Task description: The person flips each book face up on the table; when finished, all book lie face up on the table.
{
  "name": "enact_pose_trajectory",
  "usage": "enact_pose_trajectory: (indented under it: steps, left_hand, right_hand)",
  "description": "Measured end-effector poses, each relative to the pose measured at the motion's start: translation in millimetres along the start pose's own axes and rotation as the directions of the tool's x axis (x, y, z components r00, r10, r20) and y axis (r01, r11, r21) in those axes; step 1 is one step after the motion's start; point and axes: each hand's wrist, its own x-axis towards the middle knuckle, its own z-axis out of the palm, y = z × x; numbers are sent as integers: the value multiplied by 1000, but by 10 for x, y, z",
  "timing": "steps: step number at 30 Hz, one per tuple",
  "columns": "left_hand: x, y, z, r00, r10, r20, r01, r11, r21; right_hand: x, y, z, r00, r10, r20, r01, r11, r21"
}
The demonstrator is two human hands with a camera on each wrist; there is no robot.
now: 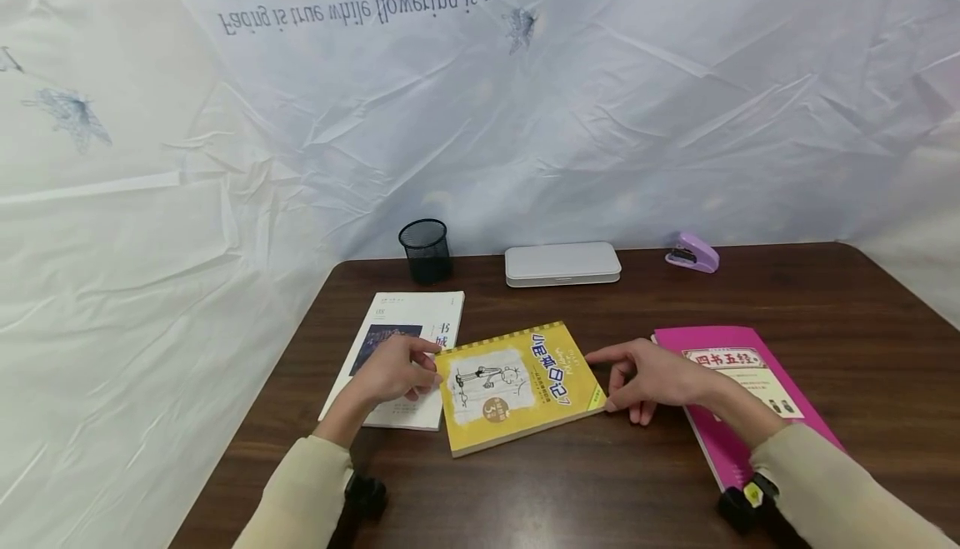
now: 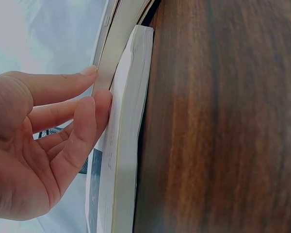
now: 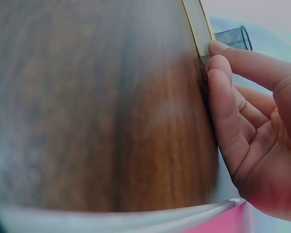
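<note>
A yellow paperback book (image 1: 506, 391) with a cartoon figure on its cover lies at a slant in the middle of the dark table. My left hand (image 1: 392, 372) pinches its left edge, over a white book (image 1: 420, 307) that lies partly beneath that hand. At the opposite edge, my right hand (image 1: 656, 376) pinches the yellow book near its lower right corner. In the right wrist view the thumb and fingertips meet at that corner (image 3: 202, 48). The left wrist view has the white book's page block (image 2: 131, 111) just under the left fingertips.
A magenta book (image 1: 750, 399) lies under the right forearm. Along the back of the table (image 1: 555, 482) stand a black mesh pen cup (image 1: 427, 253), a white flat case (image 1: 562, 264) and a purple stapler (image 1: 693, 252). A white printed sheet (image 1: 525, 132) hangs behind.
</note>
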Motion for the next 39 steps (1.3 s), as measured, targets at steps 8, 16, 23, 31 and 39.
enact_pose_trajectory:
  steps: [8, 16, 23, 31, 39]
  left_hand:
    - [-40, -18, -2, 1000, -5, -7, 5, 1000, 11]
    - [-101, -44, -20, 1000, -15, -13, 15, 1000, 11]
    - [-139, -59, -21, 1000, -8, -21, 7, 1000, -12]
    - [-157, -71, -12, 1000, -16, -22, 16, 1000, -7]
    - [-215, -70, -12, 999, -27, -26, 27, 999, -18]
  right_hand:
    - [28, 27, -12, 1000, -19, 15, 19, 1000, 13]
    - [68, -16, -15, 999, 1, 34, -1, 1000, 17]
    - [98, -97, -19, 998, 36, 46, -36, 999, -10]
    - [121, -129, -33, 997, 60, 50, -59, 998, -31]
    - [135, -140, -66, 996, 58, 73, -56, 998, -25]
